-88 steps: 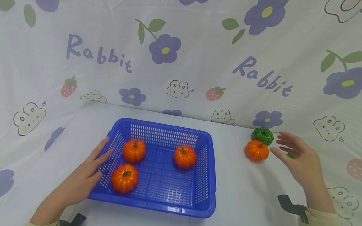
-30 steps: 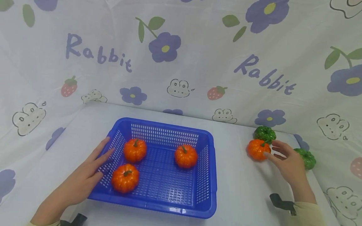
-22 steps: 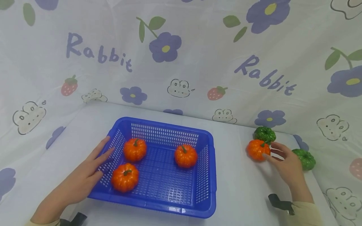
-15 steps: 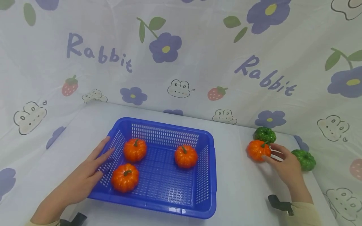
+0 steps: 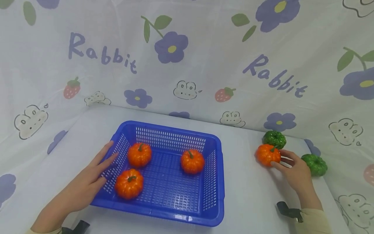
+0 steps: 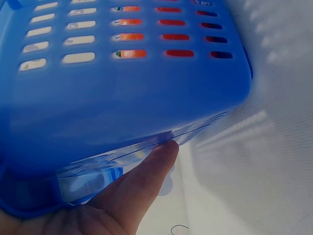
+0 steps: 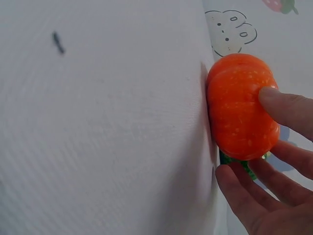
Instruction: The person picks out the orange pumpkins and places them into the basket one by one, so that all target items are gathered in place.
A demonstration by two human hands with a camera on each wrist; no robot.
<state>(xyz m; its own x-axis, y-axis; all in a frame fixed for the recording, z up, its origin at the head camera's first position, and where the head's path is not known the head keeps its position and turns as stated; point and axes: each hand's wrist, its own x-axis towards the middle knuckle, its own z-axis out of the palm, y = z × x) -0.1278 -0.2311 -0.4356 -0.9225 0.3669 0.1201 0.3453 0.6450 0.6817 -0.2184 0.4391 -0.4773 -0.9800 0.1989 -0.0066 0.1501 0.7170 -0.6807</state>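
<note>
basket (image 6: pixel 122 88) fills the left wrist view, blurred (pumpkins only orange through slots); right hand (image 7: pixel 274 196) cut off

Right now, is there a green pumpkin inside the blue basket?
No, the blue basket holds only three orange pumpkins; both green pumpkins sit on the table beside it.

Your left hand (image 6: pixel 117 205) rests flat against the blue basket's (image 6: pixel 122 93) outer wall, orange showing through the slots.
</note>
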